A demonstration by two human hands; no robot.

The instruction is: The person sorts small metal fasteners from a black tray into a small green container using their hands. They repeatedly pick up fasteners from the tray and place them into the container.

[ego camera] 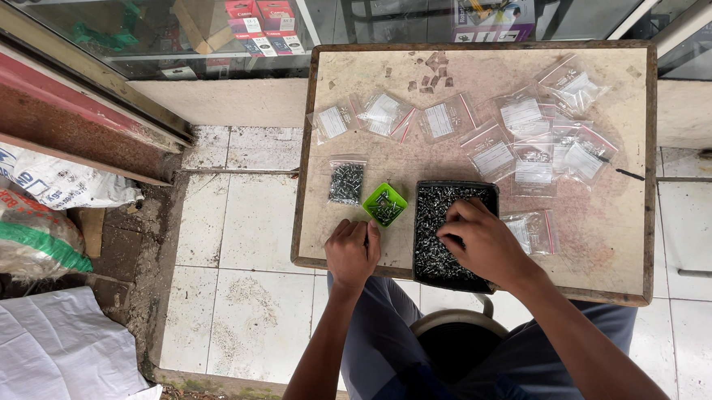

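Screws are lying in a black tray overhanging the table's near edge, the right hand pinching into them, the left hand resting loosely curled beside a green cup.

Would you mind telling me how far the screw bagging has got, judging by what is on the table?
Done: one clear bag lies filled with screws beside the small green cup. In hand: the right hand picks in the black tray; the left hand rests closed at the table edge. Left: the tray is well filled, and about a dozen labelled bags lie flat.
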